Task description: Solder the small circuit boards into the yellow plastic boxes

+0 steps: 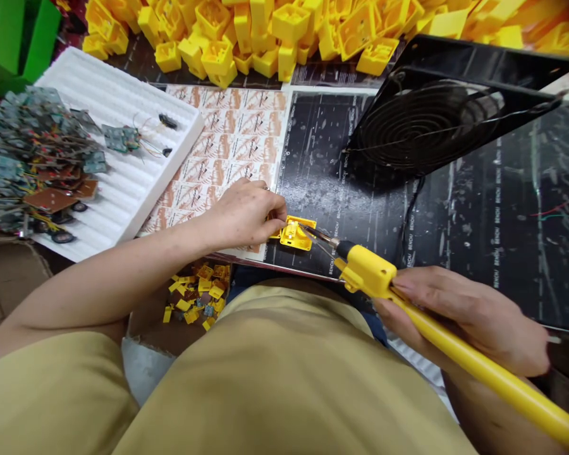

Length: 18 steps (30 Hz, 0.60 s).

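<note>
My left hand (253, 212) is closed, thumb and fingertips together at the left edge of a small open yellow plastic housing (303, 241). The housing lies near the front edge of the bench, its inside facing up. In my right hand (474, 316) is a yellow soldering iron (370, 272) with a thick yellow tail running back to the lower right. Its dark metal tip and a thin tube or wire beside it point left and reach the housing's interior. Fine parts inside the housing are too small to make out.
A black fan (422, 120) stands at the back right. On the left, a white foam tray (137, 183) bears piled circuit boards (33, 139) with wires. Many yellow housings (284, 25) are heaped behind. Below the bench edge sits a box with yellow pieces (203, 291).
</note>
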Each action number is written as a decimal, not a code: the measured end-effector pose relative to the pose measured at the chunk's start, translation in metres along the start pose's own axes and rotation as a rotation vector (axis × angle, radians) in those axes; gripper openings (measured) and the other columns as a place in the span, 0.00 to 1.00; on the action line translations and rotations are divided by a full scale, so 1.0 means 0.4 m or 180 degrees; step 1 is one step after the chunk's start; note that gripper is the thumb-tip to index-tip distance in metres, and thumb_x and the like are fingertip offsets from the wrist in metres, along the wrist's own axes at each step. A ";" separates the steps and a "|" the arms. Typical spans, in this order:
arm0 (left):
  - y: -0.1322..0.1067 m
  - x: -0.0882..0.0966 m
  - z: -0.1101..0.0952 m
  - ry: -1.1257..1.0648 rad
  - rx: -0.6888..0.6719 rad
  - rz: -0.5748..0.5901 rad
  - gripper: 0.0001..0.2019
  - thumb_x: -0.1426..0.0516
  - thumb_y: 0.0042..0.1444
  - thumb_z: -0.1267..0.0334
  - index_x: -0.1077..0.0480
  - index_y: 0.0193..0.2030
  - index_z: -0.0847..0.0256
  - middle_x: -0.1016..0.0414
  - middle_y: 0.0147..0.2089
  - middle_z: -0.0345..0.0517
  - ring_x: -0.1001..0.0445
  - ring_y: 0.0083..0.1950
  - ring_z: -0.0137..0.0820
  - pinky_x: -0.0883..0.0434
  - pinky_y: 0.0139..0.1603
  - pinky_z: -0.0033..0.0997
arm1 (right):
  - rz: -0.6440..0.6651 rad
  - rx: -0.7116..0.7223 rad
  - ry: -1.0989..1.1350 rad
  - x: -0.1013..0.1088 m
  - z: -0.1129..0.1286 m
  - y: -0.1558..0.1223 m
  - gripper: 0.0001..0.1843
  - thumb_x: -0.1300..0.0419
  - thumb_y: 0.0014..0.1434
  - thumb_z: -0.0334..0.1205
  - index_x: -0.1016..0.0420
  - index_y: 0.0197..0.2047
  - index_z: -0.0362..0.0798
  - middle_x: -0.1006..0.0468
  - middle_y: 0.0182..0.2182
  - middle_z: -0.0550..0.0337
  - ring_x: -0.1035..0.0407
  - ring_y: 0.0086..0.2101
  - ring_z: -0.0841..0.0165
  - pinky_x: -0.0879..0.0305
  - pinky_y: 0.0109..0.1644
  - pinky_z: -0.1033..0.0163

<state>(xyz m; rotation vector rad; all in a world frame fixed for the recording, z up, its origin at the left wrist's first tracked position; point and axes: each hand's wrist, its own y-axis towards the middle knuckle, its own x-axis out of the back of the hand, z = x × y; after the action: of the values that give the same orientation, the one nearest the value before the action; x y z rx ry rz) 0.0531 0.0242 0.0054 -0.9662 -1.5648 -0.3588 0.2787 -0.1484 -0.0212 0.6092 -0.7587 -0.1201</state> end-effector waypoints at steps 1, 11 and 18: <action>0.001 0.001 -0.002 0.0053 -0.0008 0.0026 0.09 0.42 0.57 0.63 0.20 0.36 0.59 0.20 0.32 0.44 0.24 0.39 0.36 0.30 0.48 0.38 | 0.0031 0.0134 0.0072 -0.005 0.002 0.007 0.07 0.35 0.61 0.34 0.30 0.41 0.52 0.23 0.27 0.66 0.25 0.28 0.74 0.27 0.29 0.72; 0.008 0.008 -0.016 0.0323 -0.0020 0.0093 0.10 0.44 0.56 0.65 0.20 0.36 0.59 0.21 0.31 0.45 0.24 0.39 0.37 0.30 0.46 0.37 | 0.0577 0.0503 -0.0270 0.010 0.017 0.033 0.08 0.35 0.60 0.30 0.30 0.38 0.47 0.21 0.30 0.62 0.24 0.30 0.75 0.25 0.38 0.72; 0.011 0.014 -0.020 0.0314 0.0013 0.0158 0.10 0.44 0.56 0.64 0.20 0.35 0.59 0.22 0.30 0.44 0.24 0.39 0.36 0.30 0.46 0.36 | 0.0496 0.0508 -0.0611 0.047 0.012 0.074 0.13 0.47 0.71 0.41 0.32 0.34 0.48 0.24 0.23 0.61 0.28 0.21 0.77 0.32 0.24 0.75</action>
<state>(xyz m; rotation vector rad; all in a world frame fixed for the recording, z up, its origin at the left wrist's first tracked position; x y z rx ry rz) 0.0620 0.0233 0.0115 -0.9683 -1.4494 -0.3631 0.2858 -0.1323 0.0096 0.6939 -1.0055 0.0264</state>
